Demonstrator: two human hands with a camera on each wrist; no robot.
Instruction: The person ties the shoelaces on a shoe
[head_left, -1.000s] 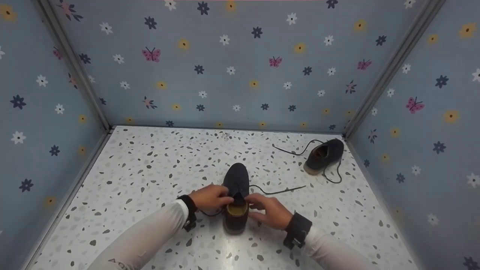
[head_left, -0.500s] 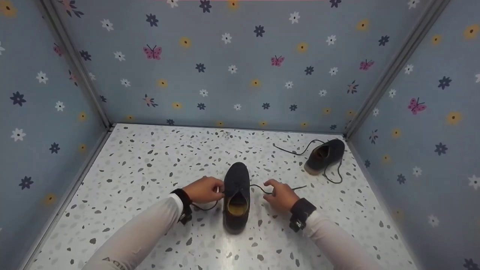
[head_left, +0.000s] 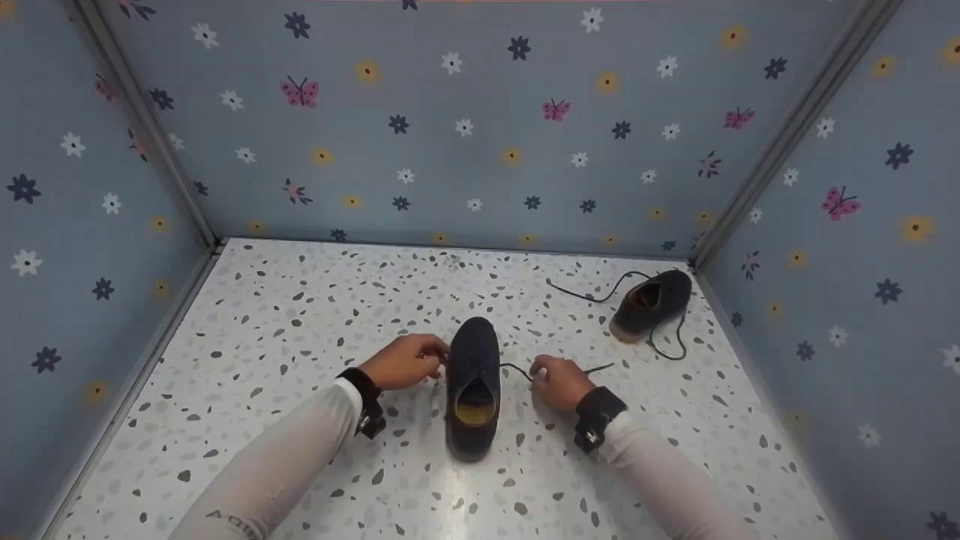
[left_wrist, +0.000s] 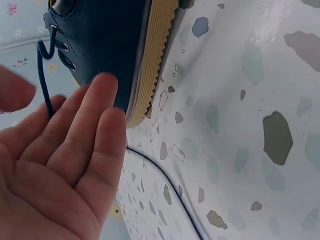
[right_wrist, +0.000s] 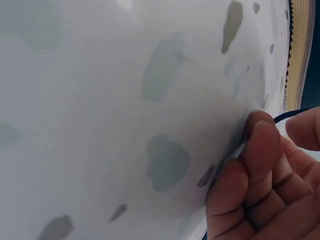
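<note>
Your left hand [head_left: 405,361] seems to pinch the lace [left_wrist: 44,75], though the grip's half hidden; your right hand [head_left: 559,382] pinches the other end. The navy shoe [head_left: 472,382] points toe-away, lengthwise from you.

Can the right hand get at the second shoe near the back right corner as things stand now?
Probably yes. The right hand pinches the lace of the near shoe, so it must release first. The speckled floor between it and the second shoe shows only loose lace ends.
</note>
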